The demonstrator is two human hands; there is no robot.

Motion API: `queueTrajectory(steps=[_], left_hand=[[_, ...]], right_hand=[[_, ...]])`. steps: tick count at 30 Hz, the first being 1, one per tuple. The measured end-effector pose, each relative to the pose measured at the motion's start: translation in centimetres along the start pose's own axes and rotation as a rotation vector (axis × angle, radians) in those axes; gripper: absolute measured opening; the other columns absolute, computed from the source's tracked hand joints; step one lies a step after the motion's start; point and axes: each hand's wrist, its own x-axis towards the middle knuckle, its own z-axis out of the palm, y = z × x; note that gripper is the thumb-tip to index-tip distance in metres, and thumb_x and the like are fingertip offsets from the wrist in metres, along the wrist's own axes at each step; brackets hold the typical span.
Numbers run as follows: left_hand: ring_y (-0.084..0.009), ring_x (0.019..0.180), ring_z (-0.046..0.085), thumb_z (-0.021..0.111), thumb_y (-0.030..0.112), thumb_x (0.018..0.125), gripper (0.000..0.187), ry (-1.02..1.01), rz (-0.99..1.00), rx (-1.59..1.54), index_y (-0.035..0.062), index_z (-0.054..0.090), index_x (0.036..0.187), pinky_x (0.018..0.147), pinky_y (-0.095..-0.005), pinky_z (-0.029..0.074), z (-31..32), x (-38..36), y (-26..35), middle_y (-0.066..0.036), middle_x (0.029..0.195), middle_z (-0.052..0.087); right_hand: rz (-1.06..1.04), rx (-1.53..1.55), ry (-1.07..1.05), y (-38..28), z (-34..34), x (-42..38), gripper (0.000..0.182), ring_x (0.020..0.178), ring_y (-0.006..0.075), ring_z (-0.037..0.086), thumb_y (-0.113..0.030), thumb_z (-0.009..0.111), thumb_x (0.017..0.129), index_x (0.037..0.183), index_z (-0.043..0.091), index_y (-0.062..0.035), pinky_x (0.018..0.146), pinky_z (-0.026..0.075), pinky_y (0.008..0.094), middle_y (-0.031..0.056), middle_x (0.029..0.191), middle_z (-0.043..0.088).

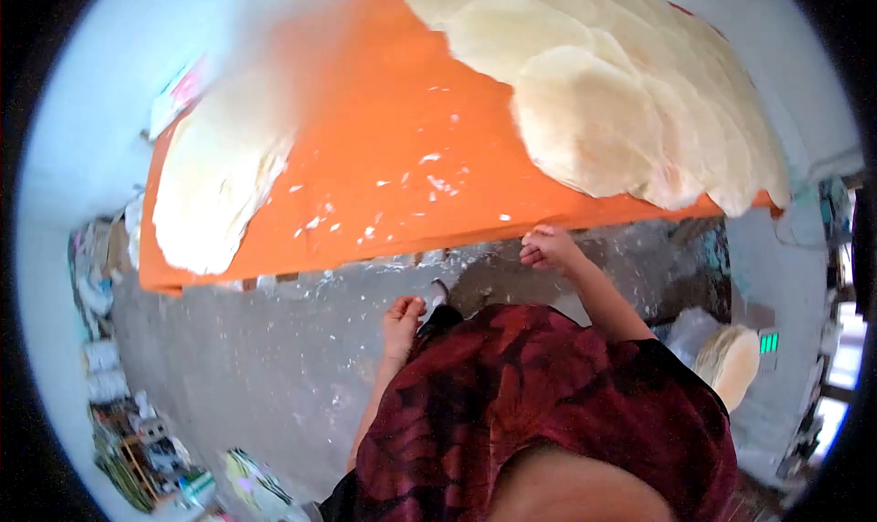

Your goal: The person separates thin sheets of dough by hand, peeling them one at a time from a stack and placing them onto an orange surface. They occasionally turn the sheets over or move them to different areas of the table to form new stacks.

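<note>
An orange cloth [384, 157] covers a long table, with white flakes scattered over it. Many large, thin, pale round sheets [585, 111] overlap on its right part, and a smaller pile of similar sheets [215, 184] lies at the left end. My left hand [402, 323] is beside my body, below the table's front edge, with its fingers curled closed. Close to the front edge, below the right-hand sheets, is my right hand [546, 248], also closed. Whatever either hand may hold is too small or hidden to make out.
More round sheets [729, 365] stand stacked at the lower right beside a clear plastic bag [692, 332]. Bags and assorted items [151, 449] line the left wall. Flakes dot the grey floor [265, 367]. A blur covers part of the upper left.
</note>
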Motion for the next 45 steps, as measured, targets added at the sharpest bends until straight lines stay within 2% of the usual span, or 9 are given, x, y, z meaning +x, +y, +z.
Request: queueTrajectory(steps=[1,4,10,16,18,26,34,43,45], left_hand=[[-0.0073,0.064,0.049,0.057,0.022,0.081,0.017,0.013,-0.041,-0.017,0.0052,0.057,0.083,0.055,-0.0224,0.04,-0.9,-0.7,-0.5,0.001,0.072,0.056],[-0.0085,0.063,0.048,0.057,0.023,0.082,0.02,0.049,-0.131,-0.073,0.0035,0.057,0.085,0.055,-0.0227,0.039,-3.1,-2.9,-1.7,0.0,0.071,0.056],[-0.0114,0.062,0.05,0.059,0.032,0.08,0.03,0.112,0.043,0.373,0.0021,0.057,0.084,0.057,-0.0252,0.041,-10.1,-2.9,-10.6,-0.003,0.068,0.055],[-0.0131,0.064,0.052,0.058,0.034,0.08,0.032,0.288,-0.055,0.011,0.0016,0.056,0.085,0.059,-0.0267,0.042,-22.6,-3.9,-11.8,-0.005,0.072,0.056],[-0.0152,0.07,0.054,0.055,0.035,0.082,0.033,0.263,-0.161,-0.296,0.0027,0.055,0.087,0.063,-0.0298,0.043,-26.5,-4.9,-10.6,-0.006,0.079,0.058],[-0.0182,0.082,0.056,0.054,0.039,0.081,0.03,0.344,-0.029,-0.401,0.0098,0.055,0.087,0.067,-0.0317,0.042,-36.3,-5.4,-2.6,-0.007,0.088,0.06],[-0.0201,0.089,0.054,0.052,0.035,0.082,0.028,0.269,0.184,-0.566,0.0102,0.055,0.094,0.072,-0.0338,0.041,-43.7,1.5,4.8,-0.006,0.096,0.059],[-0.0245,0.101,0.047,0.05,0.044,0.081,0.042,0.427,0.109,-0.559,0.0085,0.049,0.102,0.083,-0.038,0.038,-55.0,10.6,9.0,-0.008,0.112,0.049],[-0.0192,0.093,0.049,0.05,0.039,0.081,0.032,0.379,0.096,-0.581,0.0127,0.052,0.098,0.075,-0.0353,0.038,-59.2,13.7,8.3,-0.003,0.101,0.054]], right_hand=[[-0.121,-0.205,-0.168,1.5,0.1,3.3,0.022,0.066,0.0158,0.061,-0.025,0.05,0.083,0.09,0.052,-0.0038,0.051,0.049,0.0281,0.007,0.077,0.059],[-0.188,-0.121,-0.303,-1.5,4.2,2.8,0.022,0.067,0.0148,0.061,-0.025,0.049,0.084,0.091,0.051,-0.0041,0.055,0.048,0.0266,0.0066,0.078,0.06],[-0.155,-0.22,-0.12,-5.4,12.7,2.4,0.023,0.069,0.0133,0.059,-0.028,0.05,0.084,0.092,0.052,-0.006,0.056,0.047,0.024,0.0051,0.08,0.059],[-0.103,-0.097,-0.272,-5.2,24.9,4.0,0.027,0.071,0.0158,0.061,-0.026,0.05,0.085,0.1,0.051,-0.003,0.059,0.05,0.0266,0.0082,0.084,0.06],[-0.111,-0.082,-0.366,-6.0,30.1,3.7,0.028,0.078,0.0175,0.06,-0.026,0.048,0.086,0.101,0.05,-0.0027,0.065,0.05,0.0293,0.01,0.089,0.06],[0.023,0.188,-0.472,-10.3,43.9,6.2,0.035,0.097,0.0234,0.055,-0.029,0.043,0.088,0.108,0.045,-0.0005,0.077,0.047,0.0365,0.0162,0.108,0.053],[0.1,0.411,-0.401,-12.0,48.2,14.3,0.045,0.109,0.0282,0.046,-0.031,0.047,0.086,0.118,0.039,-0.0005,0.087,0.042,0.0431,0.0183,0.12,0.045],[0.079,0.479,-0.441,-13.6,50.1,18.2,0.049,0.109,0.025,0.042,-0.036,0.052,0.082,0.12,0.037,-0.0086,0.081,0.042,0.0414,0.0133,0.121,0.042],[0.064,0.461,-0.457,-13.4,50.7,19.0,0.049,0.111,0.0255,0.042,-0.036,0.052,0.082,0.12,0.037,-0.0089,0.082,0.042,0.0417,0.0139,0.121,0.042]])
